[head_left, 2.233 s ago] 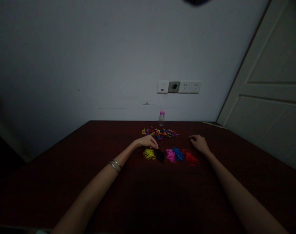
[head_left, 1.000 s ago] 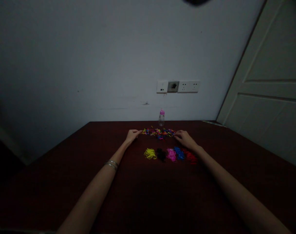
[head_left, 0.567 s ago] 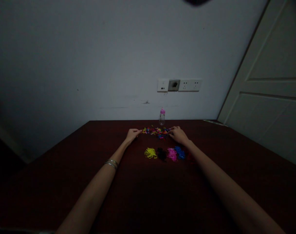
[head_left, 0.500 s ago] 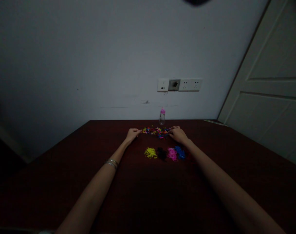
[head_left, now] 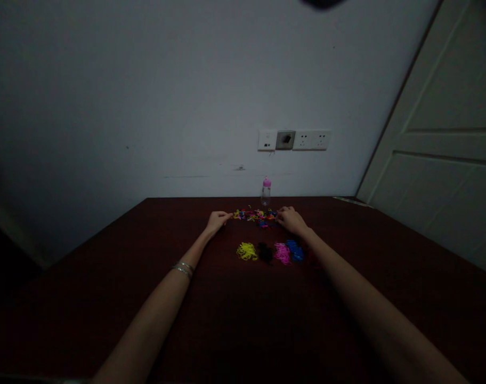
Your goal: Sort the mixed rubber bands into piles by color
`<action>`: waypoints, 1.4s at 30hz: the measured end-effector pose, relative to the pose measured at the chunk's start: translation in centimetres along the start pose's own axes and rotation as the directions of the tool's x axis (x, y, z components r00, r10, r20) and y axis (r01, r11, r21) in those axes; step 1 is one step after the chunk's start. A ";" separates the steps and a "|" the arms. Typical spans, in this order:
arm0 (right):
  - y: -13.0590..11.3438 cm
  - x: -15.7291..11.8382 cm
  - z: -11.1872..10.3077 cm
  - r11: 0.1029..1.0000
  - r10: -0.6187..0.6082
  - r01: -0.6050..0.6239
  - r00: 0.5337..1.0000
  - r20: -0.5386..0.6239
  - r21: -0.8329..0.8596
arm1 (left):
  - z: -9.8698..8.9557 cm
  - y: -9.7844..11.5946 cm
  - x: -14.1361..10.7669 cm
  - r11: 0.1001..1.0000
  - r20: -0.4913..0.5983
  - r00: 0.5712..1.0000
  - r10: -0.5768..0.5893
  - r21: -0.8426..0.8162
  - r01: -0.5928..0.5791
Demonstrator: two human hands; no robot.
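A mixed heap of small coloured rubber bands [head_left: 254,215] spreads across the far part of the table. At its left end is my left hand [head_left: 218,220], thumb and fingers pinched together against the outermost bands; whatever is between the tips is too small to tell. My right hand [head_left: 290,218] lies at the heap's right end, fingers curled down and closed, with the tips hidden. Nearer to me are sorted piles of yellow bands [head_left: 246,251], black bands [head_left: 265,252], pink bands [head_left: 282,253] and blue bands [head_left: 294,250]. Dark red bands [head_left: 312,257] show faintly beside my right forearm.
Behind the heap, a clear bottle with a pink cap [head_left: 266,193] stands upright near the wall. Sockets and a switch [head_left: 294,140] are set in the wall above. The dark red-brown table [head_left: 235,320] reaches to the wall, with a white door [head_left: 446,138] at right.
The hands and the bands look nearly the same. The view has shifted very slightly, and the right fingers have moved a touch at the heap's edge.
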State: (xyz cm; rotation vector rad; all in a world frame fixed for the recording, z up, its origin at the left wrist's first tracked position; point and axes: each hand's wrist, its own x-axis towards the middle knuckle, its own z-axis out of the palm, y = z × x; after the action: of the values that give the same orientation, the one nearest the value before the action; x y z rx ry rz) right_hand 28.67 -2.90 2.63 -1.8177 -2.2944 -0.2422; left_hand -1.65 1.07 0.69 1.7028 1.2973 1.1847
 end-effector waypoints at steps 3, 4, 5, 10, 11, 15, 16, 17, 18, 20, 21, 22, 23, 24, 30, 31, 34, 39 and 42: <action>0.0 -0.3 0.1 1.000 0.003 -0.003 1.000 -0.018 -0.002 | 0.0 -0.1 0.1 1.000 -0.002 1.000 0.005 -0.003 -0.005; 0.0 -0.3 0.2 1.000 0.001 -0.001 1.000 -0.031 0.002 | 0.0 -0.2 0.1 1.000 -0.004 1.000 0.003 -0.005 -0.003; 0.1 -0.4 0.2 1.000 -0.003 0.003 0.999 -0.047 0.010 | 0.0 -0.2 0.1 1.000 -0.006 1.000 0.001 -0.005 -0.001; 0.6 -0.5 0.3 0.993 -0.001 0.017 0.990 -0.143 0.115 | 0.0 -0.3 0.1 1.000 -0.001 1.000 -0.016 -0.013 0.016; 0.8 -0.4 0.3 0.990 -0.002 0.024 0.988 -0.157 0.138 | 0.0 -0.3 0.2 1.000 0.000 1.000 -0.018 -0.011 0.018; 1.0 -0.5 -0.5 0.972 -0.046 0.089 0.980 -0.195 0.216 | 0.1 -0.3 0.1 1.000 -0.011 1.000 -0.011 -0.001 0.011; 0.9 -0.6 -0.8 0.966 -0.067 0.114 0.977 -0.201 0.234 | 0.1 -0.3 0.1 1.000 -0.013 1.000 -0.011 -0.002 0.011; 0.6 -0.8 -1.1 0.958 -0.092 0.143 0.975 -0.204 0.250 | 0.1 -0.3 0.1 1.000 -0.017 1.000 -0.012 -0.003 0.012; 0.2 -1.2 -1.4 0.948 -0.121 0.175 0.971 -0.206 0.267 | 0.1 -0.4 0.1 1.000 -0.019 1.000 -0.014 -0.005 0.013; -0.7 -2.0 -1.9 0.923 -0.191 0.245 0.961 -0.201 0.297 | 0.2 -0.4 0.1 1.000 -0.014 1.000 -0.013 -0.007 0.013; -1.3 -2.5 -2.2 0.908 -0.230 0.282 0.954 -0.194 0.310 | 0.2 -0.4 0.1 1.000 -0.009 1.000 -0.011 -0.004 0.011; -1.9 -3.1 -2.3 0.891 -0.272 0.320 0.944 -0.185 0.322 | 0.2 -0.4 0.1 1.000 -0.004 1.000 -0.010 0.000 0.010; -2.4 -3.6 -2.5 0.873 -0.316 0.357 0.933 -0.174 0.332 | 0.2 -0.4 0.1 1.000 0.002 1.000 -0.009 0.007 0.009; -3.0 -4.1 -2.6 0.856 -0.354 0.388 0.922 -0.159 0.341 | 0.2 -0.3 0.1 1.000 0.006 1.000 -0.008 0.013 0.008; -5.4 -6.1 -3.1 0.819 -0.418 0.421 0.903 -0.098 0.390 | 0.2 -0.1 -0.1 1.000 -0.004 1.000 -0.005 0.029 0.005; -5.7 -6.2 -3.0 0.816 -0.423 0.423 0.902 -0.092 0.394 | 0.2 -0.2 -0.1 1.000 -0.004 1.000 -0.003 0.031 0.003; -6.0 -6.3 -2.8 0.809 -0.432 0.435 0.896 -0.101 0.396 | 0.2 -0.2 0.0 0.999 0.001 1.000 0.002 0.039 -0.002; -4.6 -5.6 -2.4 0.797 -0.421 0.460 0.888 -0.186 0.392 | 0.3 -0.3 0.0 0.999 0.001 1.000 -0.006 0.034 0.006; -2.2 -5.1 -2.1 0.833 -0.321 0.407 0.907 -0.274 0.374 | 0.3 -0.2 -0.1 0.999 -0.001 1.000 -0.002 0.040 0.002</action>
State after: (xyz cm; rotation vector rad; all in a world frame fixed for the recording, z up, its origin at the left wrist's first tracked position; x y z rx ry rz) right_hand 27.78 -8.70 3.29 -1.0851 -2.3049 0.0237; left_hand -1.47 1.04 0.39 1.7289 1.3310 1.1652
